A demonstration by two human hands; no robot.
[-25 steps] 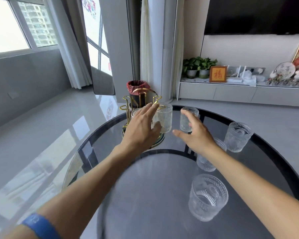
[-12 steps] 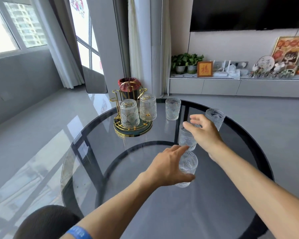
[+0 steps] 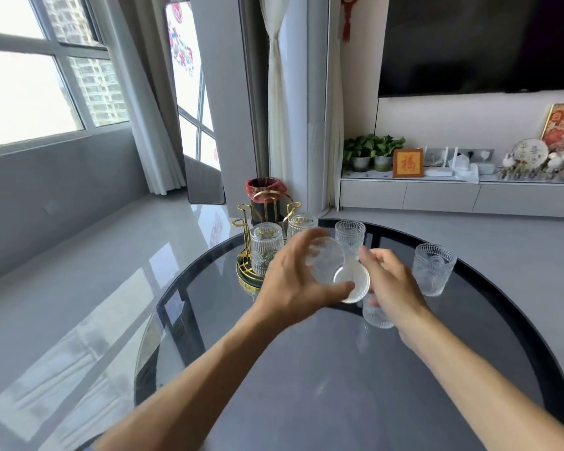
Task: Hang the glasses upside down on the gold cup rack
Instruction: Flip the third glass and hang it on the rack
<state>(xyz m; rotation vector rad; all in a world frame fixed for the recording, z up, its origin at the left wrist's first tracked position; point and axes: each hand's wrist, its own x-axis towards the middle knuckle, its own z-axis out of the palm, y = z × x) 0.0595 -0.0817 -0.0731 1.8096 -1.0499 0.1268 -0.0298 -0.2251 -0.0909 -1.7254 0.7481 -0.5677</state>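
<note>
The gold cup rack (image 3: 243,219) stands on its round green base at the far left of the dark glass table (image 3: 306,385). Two ribbed glasses hang upside down on it, one in front (image 3: 265,252) and one behind (image 3: 302,222). My left hand (image 3: 290,288) grips a clear glass (image 3: 334,271) in the air, tipped on its side with its mouth towards me, just right of the rack. My right hand (image 3: 393,288) is close beside that glass's rim, over another glass (image 3: 376,315) on the table. Whether the right hand grips that one is hidden.
Two more glasses stand upright on the table, one behind the hands (image 3: 349,236) and one at the right (image 3: 433,270). A bin with a red liner (image 3: 266,190) sits on the floor behind the rack. The table's curved rim runs close behind the rack.
My left hand has lifted its glass off the table and tipped it sideways, moving up towards the rack. My right hand has stayed over its glass. The view has tilted upwards.
</note>
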